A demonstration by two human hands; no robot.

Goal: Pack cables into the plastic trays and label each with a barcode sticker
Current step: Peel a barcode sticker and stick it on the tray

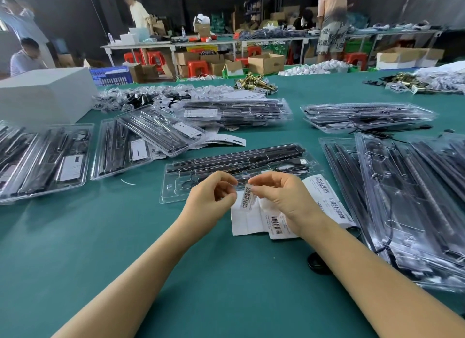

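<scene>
A clear plastic tray (173, 190) with black rods and a coiled cable lies on the green table just beyond my hands. My right hand (284, 199) pinches the top of a small barcode sticker (247, 198) that hangs down between the hands. My left hand (214, 194) hovers beside it with fingers curled and thumb and forefinger close together; what they pinch is unclear. Under my right hand lies the white sticker backing sheet (247, 220), and another sheet with barcode stickers (327, 199) lies to its right.
Filled, labelled trays (45, 161) lie at the left and in a pile at centre back (234, 112). Stacked trays (402, 199) fill the right side. A white box (42, 96) stands at the far left. A black round object (315, 262) sits by my right forearm. People work at tables behind.
</scene>
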